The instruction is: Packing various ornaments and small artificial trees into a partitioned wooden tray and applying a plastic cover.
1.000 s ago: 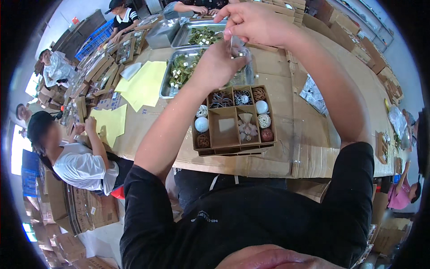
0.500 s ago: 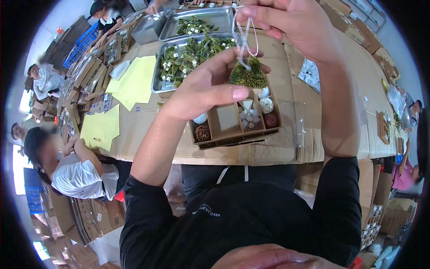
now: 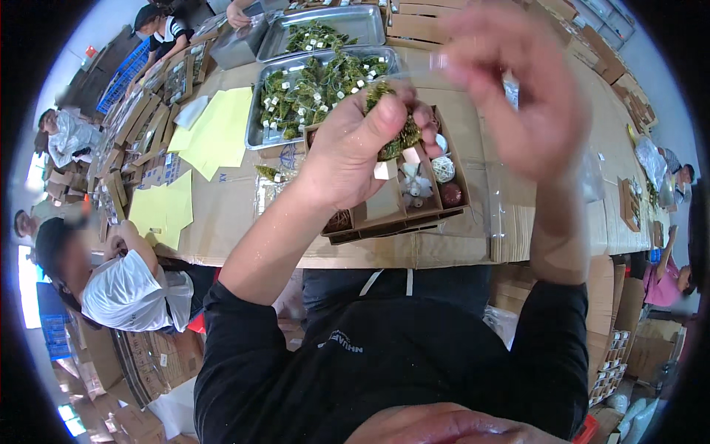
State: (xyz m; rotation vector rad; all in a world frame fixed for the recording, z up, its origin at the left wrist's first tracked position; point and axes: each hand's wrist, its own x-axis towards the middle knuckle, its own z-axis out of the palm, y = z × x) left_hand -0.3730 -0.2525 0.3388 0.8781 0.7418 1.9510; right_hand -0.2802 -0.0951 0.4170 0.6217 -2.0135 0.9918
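My left hand (image 3: 347, 152) is closed around a small green bottle-brush tree (image 3: 405, 142) with a pale block base (image 3: 385, 170), above a compartmented cardboard box (image 3: 414, 220). My right hand (image 3: 521, 96) is raised to the right, smeared by motion; a pale bit (image 3: 438, 61) shows by its fingertips, too blurred to name. Inside the box's cells sit a white woven ball (image 3: 443, 169), a dark red ball (image 3: 450, 194) and a pale figure-like ornament (image 3: 416, 185). My left hand hides part of the box.
Beyond it, a metal tray (image 3: 254, 133) holds many similar small trees; another metal tray (image 3: 373, 26) stands behind. Yellow sheets (image 3: 214, 133) and one small tree (image 3: 268, 172) lie left. Clear plastic (image 3: 510, 214) lies right of the box. A co-worker (image 3: 133, 288) sits at left.
My right hand has moved right and down, away from the tree, and the white cord loop is no longer visible in it. My left hand has lowered and wrapped round the tree, whose base now shows.
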